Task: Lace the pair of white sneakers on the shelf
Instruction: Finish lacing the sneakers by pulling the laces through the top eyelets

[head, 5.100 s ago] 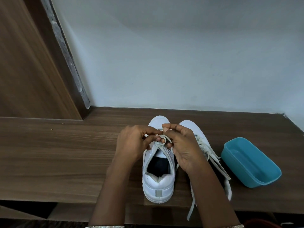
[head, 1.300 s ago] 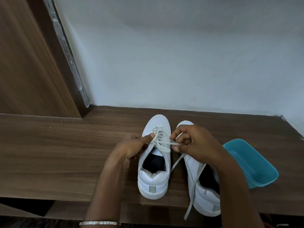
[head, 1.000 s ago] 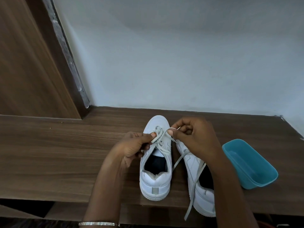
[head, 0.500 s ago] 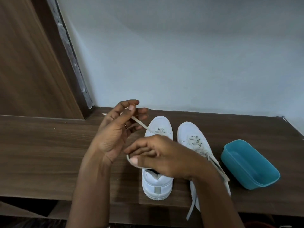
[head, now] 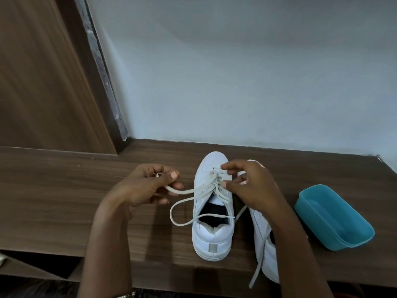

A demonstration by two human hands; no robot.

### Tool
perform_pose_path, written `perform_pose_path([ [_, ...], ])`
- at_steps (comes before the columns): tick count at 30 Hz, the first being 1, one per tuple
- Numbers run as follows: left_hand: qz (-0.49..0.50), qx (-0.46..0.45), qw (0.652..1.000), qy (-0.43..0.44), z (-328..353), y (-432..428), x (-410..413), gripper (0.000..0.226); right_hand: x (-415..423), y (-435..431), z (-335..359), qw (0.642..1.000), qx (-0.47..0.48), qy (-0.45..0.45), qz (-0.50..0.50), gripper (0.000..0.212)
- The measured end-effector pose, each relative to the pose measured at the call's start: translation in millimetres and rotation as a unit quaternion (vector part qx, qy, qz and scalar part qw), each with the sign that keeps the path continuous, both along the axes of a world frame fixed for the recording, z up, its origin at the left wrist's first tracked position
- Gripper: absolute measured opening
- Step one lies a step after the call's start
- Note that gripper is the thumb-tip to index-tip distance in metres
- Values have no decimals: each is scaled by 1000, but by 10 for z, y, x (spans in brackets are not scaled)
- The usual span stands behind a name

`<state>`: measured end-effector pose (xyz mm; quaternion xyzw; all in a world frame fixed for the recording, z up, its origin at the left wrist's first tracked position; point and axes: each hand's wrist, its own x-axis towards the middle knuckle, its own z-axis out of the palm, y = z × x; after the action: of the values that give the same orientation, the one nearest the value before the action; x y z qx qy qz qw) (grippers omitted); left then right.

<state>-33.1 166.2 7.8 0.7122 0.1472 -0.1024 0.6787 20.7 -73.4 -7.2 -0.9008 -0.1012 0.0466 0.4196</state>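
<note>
Two white sneakers stand toes to the wall on the brown wooden shelf [head: 64,203]. The left sneaker [head: 211,237] is partly laced. My left hand [head: 146,188] is to its left and grips one end of its lace [head: 182,191], which runs taut from the eyelets. A slack loop of the same lace lies on the shelf and across the shoe's opening. My right hand [head: 249,186] is over the eyelets with curved fingers, its thumb tip touching the crossed laces. The right sneaker [head: 265,252] is mostly hidden behind my right forearm.
A blue plastic tub [head: 335,218] sits on the shelf right of the shoes. A loose lace [head: 258,261] from the right sneaker hangs over the shelf's front edge. A wooden panel [head: 43,82] rises at the left and a pale wall [head: 236,72] stands behind.
My left hand has come down from above the shelf and now holds the lace out sideways to the left. My right hand has moved from the shoe's opening up to the eyelets.
</note>
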Motion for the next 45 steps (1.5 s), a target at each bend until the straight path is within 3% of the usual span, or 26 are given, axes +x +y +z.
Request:
perform_pose_path([
  [2,5,-49,998,-40,41,-28,6,24,-31,108,-4,998,-17,-19,66,45],
  [4,-2,-119,990,-79,101,-62,8,25,-64,195,-7,993,-19,-46,109,44],
  [8,-49,-179,980,-64,192,-102,-28,29,-52,207,16,993,21,-67,91,10],
  [11,-41,-108,993,-8,140,-132,-30,33,-9,58,41,991,117,-23,61,6],
  [15,51,-1,998,45,-45,-134,64,30,-12,-151,129,977,192,56,74,9],
  [19,10,150,988,-17,-121,-123,121,14,-33,-322,197,972,183,93,116,14],
  [23,-69,139,987,-49,-103,-246,116,11,-89,-535,263,952,137,159,222,24],
  [27,-119,168,978,-35,-162,-273,160,18,-123,-602,299,904,100,287,301,26],
  [30,-131,134,982,1,-214,-279,181,24,-119,-544,290,931,60,261,250,20],
  [33,-128,121,984,8,-222,-310,190,17,-60,-424,182,977,81,160,115,19],
  [36,-107,106,988,-7,-159,-341,186,13,-4,-283,88,995,70,62,20,13],
  [41,-77,4,996,-48,-8,-349,143,27,-30,-153,37,988,-82,109,77,28],
  [45,-68,-62,992,-87,116,-315,80,32,-59,-106,71,990,-53,113,65,13],
])
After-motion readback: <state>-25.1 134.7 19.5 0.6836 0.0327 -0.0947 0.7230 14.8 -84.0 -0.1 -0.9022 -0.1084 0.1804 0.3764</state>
